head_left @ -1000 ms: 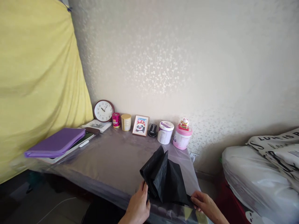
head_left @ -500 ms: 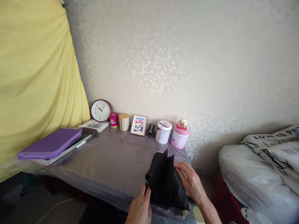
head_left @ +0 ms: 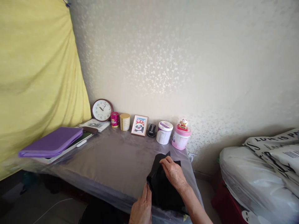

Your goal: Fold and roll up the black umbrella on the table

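Note:
A black, thin, pliable bag or cloth (head_left: 161,189) is held over the front right part of the table, its top edges standing up in points. My left hand (head_left: 142,207) pinches its left edge from below. My right hand (head_left: 173,172) lies over its upper part, fingers bent together at the top edge. The fingertips of my right hand are partly lost against the black material. What is inside the black item, if anything, is hidden.
Along the table's (head_left: 112,161) back stand a clock (head_left: 102,110), tins, a picture frame (head_left: 139,125), a white tub (head_left: 164,133) and a pink-lidded tub (head_left: 181,138) with a figurine. A purple folder (head_left: 51,142) lies left. Bulky bags (head_left: 257,168) sit right.
My right hand has moved left from the item's right side onto its upper part. The open folds at the top have drawn closer together. My left hand keeps its hold.

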{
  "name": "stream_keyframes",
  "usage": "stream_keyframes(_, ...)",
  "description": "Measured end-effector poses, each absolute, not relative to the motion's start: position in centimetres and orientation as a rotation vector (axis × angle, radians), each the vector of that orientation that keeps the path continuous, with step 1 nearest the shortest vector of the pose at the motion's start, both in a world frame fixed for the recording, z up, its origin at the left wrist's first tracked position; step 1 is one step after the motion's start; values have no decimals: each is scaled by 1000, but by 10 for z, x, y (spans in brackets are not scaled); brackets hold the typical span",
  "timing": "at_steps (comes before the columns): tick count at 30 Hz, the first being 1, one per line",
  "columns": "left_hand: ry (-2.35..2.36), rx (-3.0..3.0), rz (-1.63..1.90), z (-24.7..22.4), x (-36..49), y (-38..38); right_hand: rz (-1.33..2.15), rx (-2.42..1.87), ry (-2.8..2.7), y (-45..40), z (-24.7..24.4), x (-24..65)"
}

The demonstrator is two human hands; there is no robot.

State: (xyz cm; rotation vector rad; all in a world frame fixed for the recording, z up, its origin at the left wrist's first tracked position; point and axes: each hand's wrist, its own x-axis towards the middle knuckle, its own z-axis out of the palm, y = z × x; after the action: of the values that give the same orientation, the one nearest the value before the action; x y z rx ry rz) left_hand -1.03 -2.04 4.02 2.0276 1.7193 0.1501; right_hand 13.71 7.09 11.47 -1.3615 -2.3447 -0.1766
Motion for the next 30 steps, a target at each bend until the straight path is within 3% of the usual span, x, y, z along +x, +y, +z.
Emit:
stream_keyframes(8,1801,2091,106,34,-6,-21,-141,-1439,-2343,100,86,101)
stream_keyframes(14,1838,2058,144,20,-7,-19,74,-1513,-2341,110,62,95)
stream_keyframes(22,1845,2049,156,29,-8,-22,457,-1146,-2273,104,61,110)
stream_keyframes(30,1821,2043,128,19,-13,-19,396,-1131,-2435,73,85,124)
